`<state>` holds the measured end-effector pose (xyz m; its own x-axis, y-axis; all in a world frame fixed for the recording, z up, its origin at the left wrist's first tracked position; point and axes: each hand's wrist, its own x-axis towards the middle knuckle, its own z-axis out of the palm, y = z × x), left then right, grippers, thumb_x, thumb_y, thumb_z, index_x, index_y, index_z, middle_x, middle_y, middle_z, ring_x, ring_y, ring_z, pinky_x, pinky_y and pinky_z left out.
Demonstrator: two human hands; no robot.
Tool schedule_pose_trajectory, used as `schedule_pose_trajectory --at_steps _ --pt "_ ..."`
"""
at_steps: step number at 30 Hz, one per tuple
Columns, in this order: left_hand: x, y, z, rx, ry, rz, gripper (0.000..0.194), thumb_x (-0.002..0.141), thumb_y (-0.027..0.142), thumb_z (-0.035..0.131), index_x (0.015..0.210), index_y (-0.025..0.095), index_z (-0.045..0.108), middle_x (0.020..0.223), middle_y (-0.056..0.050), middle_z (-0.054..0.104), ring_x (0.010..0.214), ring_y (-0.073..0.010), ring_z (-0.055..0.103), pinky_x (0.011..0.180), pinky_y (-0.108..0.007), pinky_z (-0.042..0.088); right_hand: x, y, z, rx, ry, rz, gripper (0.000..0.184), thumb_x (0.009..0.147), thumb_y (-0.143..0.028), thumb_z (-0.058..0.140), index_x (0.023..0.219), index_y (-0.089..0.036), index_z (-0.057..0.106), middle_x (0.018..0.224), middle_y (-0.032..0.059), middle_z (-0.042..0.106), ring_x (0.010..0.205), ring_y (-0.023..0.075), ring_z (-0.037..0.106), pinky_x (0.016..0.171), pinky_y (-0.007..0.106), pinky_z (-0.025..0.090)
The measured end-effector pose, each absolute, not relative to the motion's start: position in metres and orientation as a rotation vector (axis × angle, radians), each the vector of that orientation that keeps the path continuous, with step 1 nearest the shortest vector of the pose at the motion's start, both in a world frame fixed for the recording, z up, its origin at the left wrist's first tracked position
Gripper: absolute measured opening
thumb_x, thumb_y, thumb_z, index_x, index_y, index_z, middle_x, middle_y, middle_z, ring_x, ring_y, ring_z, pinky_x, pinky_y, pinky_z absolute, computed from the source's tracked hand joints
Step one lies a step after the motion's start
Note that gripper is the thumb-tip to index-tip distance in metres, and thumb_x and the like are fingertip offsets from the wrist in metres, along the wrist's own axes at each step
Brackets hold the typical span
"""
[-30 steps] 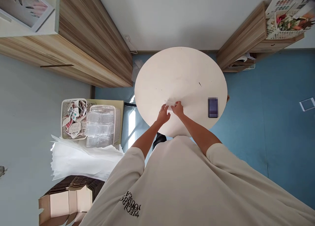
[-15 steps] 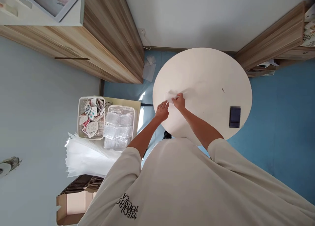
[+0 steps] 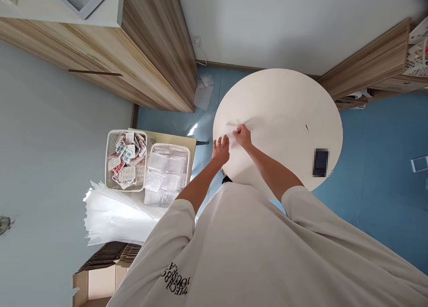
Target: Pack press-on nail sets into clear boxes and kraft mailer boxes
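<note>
On the round white table, a thin white sheet, hard to tell from the tabletop, has a raised, creased edge. My left hand lies palm down at the table's near left edge, fingers stretched out, a ring on one of them, the fingertips at the sheet's near side. Just to its right, my right hand has thumb and fingers pinched together on the white sheet. The sheet's exact outline cannot be made out.
A dark blurred-out object lies at the table's right. To the left stand a basket of small printed packs and a tray of clear plastic boxes. White foam sheets and cardboard boxes are nearer. Wooden cabinets flank the wall.
The view has shifted slightly. My left fingers have spread flatter, and the raised part of the white sheet looks lower and narrower. My right hand stays pinched in nearly the same place.
</note>
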<state>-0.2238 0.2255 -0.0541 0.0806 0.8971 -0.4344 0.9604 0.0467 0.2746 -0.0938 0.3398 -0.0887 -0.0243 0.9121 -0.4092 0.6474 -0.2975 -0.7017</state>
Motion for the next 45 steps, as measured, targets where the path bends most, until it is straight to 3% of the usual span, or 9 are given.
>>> schedule_pose_trajectory --at_steps 7,14,29,45 --pt "-0.219 0.227 -0.043 1.859 1.815 -0.145 0.08 0.094 0.01 0.048 0.171 0.016 0.028 0.179 -0.014 0.026 0.163 -0.0318 0.03 0.133 -0.053 0.027 -0.077 0.328 -0.077 -1.863 -1.773 1.173 0.026 0.09 -0.019 0.055 0.115 -0.022 0.062 0.118 0.0107 0.067 0.095 0.023 0.065 0.094 0.041 0.054" --pt "-0.198 0.206 -0.03 1.802 1.914 -0.066 0.081 0.093 0.012 0.049 0.171 0.018 0.028 0.18 -0.016 0.023 0.163 -0.0331 0.03 0.132 -0.054 0.029 -0.033 0.301 -0.059 -1.827 -1.875 1.205 0.025 0.094 -0.018 0.053 0.116 -0.021 0.066 0.127 0.0124 0.066 0.096 0.022 0.067 0.098 0.04 0.054" --pt "-0.116 0.083 0.022 1.593 2.189 0.123 0.076 0.098 0.019 0.046 0.171 0.018 0.027 0.178 -0.015 0.029 0.165 -0.0322 0.025 0.134 -0.056 0.024 0.046 0.215 -0.009 -1.519 -2.098 1.294 0.019 0.094 -0.019 0.054 0.106 -0.022 0.069 0.126 0.0083 0.068 0.094 0.0186 0.069 0.092 0.036 0.056" --pt "-0.168 -0.023 0.076 1.406 2.47 0.25 0.065 0.101 0.024 0.047 0.166 0.02 0.038 0.172 -0.015 0.039 0.162 -0.032 0.031 0.133 -0.055 0.025 -0.033 0.155 0.038 -1.141 -2.386 1.367 0.016 0.095 -0.019 0.056 0.1 -0.023 0.071 0.119 0.0063 0.072 0.093 0.0167 0.07 0.091 0.032 0.057"
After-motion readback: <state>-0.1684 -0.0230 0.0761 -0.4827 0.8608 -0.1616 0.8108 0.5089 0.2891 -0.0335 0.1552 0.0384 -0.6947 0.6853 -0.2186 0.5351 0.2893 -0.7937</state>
